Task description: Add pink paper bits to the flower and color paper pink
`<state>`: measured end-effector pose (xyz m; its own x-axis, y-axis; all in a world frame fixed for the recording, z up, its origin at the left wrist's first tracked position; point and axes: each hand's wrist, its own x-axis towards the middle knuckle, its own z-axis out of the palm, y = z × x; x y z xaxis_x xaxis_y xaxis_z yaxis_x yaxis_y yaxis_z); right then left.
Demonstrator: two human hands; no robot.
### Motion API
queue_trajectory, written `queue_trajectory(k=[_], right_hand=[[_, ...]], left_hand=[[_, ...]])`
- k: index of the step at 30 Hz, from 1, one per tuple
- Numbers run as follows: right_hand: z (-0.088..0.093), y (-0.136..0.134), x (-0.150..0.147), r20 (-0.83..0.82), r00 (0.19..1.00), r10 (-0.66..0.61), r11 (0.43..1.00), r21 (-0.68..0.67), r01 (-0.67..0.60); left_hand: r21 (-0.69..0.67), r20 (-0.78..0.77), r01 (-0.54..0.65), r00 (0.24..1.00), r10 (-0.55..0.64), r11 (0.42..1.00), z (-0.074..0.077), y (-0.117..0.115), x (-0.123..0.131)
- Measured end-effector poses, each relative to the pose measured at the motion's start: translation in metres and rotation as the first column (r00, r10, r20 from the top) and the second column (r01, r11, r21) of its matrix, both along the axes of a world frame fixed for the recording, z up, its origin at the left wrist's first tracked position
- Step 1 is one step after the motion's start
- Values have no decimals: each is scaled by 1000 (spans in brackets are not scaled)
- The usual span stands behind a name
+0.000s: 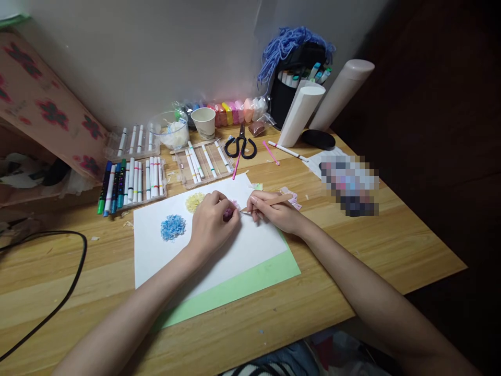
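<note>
White paper (164,266) lies on a light green sheet (250,284). On it sit a blue round patch of fine shreds (173,227) and a yellow patch (194,202). A pink-purple patch (230,209) shows partly behind my left hand (215,218), whose fingers are curled closed at its edge; what they pinch, if anything, is hidden. My right hand (272,210) grips a flat wooden craft stick (279,199), its tip pointing left toward the pink patch. Beside that hand lies a crumpled pink scrap (291,198).
Behind the paper are marker cases (203,164), black-handled scissors (241,148), a paper cup (204,123), a clear bowl (172,133) and bagged coloured clay (230,112). White bottles (301,117) stand at back right. A black cable (80,266) curves along the left.
</note>
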<state>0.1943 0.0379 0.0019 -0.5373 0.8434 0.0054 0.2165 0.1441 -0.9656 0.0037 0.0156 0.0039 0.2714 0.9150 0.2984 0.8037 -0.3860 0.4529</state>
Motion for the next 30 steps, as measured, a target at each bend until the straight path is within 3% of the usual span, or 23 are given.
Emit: queue_trajectory(k=[6, 13, 16, 18, 20, 22, 24, 26, 30], right_hand=[[-2, 0, -1, -6, 1000, -10, 1000, 2, 10], [-7, 1, -2, -56, 998, -28, 998, -60, 24], [-9, 2, -3, -83, 996, -34, 996, -81, 28], [-10, 3, -4, -90, 995, -33, 996, -84, 26], [-10, 3, -4, -85, 996, -28, 997, -72, 22], [-10, 2, -5, -70, 997, -28, 999, -48, 25], [-9, 1, -7, -51, 998, -35, 999, -24, 34], [-8, 1, -11, -46, 997, -54, 999, -9, 53], [-10, 3, -22, -73, 982, -175, 984, -43, 172]], left_hand=[[27, 5, -11, 1000, 11, 1000, 1, -1, 0], [65, 59, -184, 982, 180, 981, 3, 3, -11], [110, 92, -189, 979, 180, 976, 1, -2, -17], [136, 96, -77, 993, 64, 988, -1, -9, -16], [134, 46, 181, 981, -188, 974, -2, -18, -11], [98, -31, 475, 880, -475, 874, -4, -27, -4], [80, -88, 643, 765, -638, 761, -5, -32, 4], [79, -123, 690, 723, -680, 720, -7, -33, 8], [55, -162, 684, 725, -669, 728, -8, -31, 8]])
